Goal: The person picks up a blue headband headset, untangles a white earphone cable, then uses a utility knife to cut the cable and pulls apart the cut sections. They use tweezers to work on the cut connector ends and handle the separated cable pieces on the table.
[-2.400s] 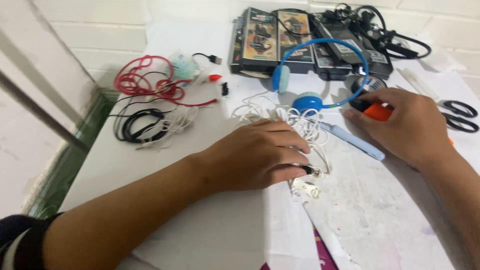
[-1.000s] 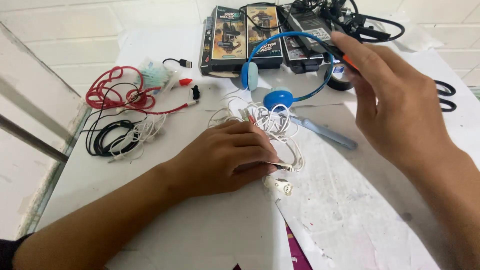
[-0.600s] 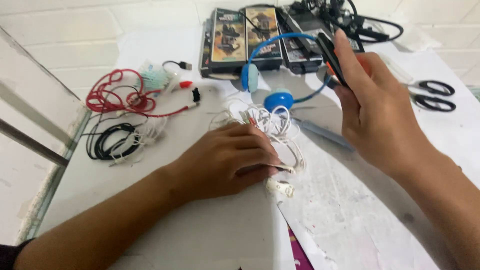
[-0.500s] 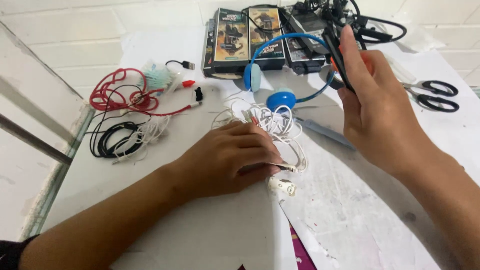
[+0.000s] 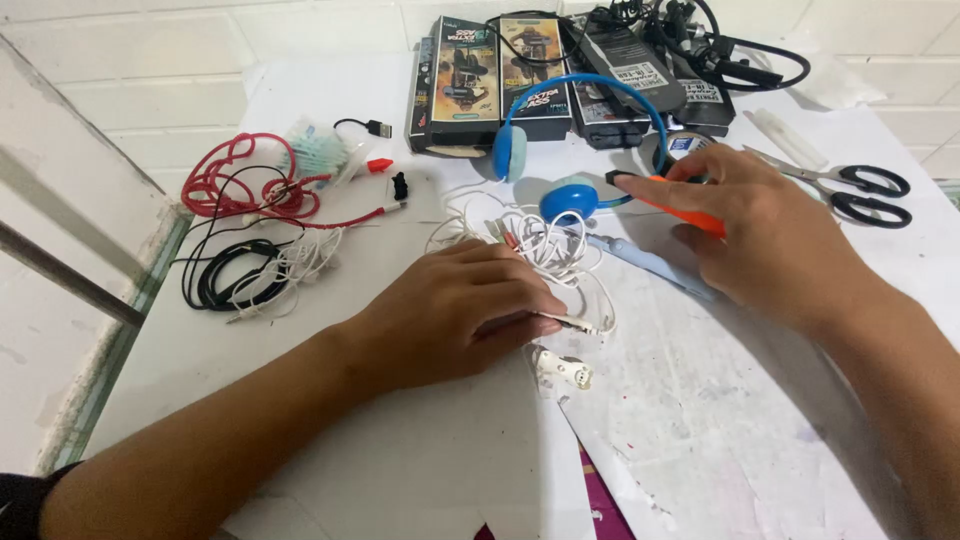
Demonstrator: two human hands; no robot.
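pressing down on a tangle of white earphone cable point(image 5: 545, 245), my left hand point(image 5: 455, 310) is lying flat and mostly closed over the near part of it, fingers curled onto the strands, one thin end poking out to the right under the fingertips. my right hand point(image 5: 775, 240) is gripping an orange-handled tool point(image 5: 665, 205) with a black tip, pinched between thumb and fingers, tip pointing left toward the blue headphones point(image 5: 575, 150).

the cable bundle is sitting mid-table on the white paper sheet point(image 5: 720, 400), just near the headphones' blue ear cup. i am judging it as very light, limp and prone to snagging; the wires look thin and fragile at the joints, so i am favouring a hold on the bunched middle, not a single strand. a small white plug piece point(image 5: 565, 370) is lying just near of the hand, apart from it. scissors point(image 5: 850, 185) are resting far right.
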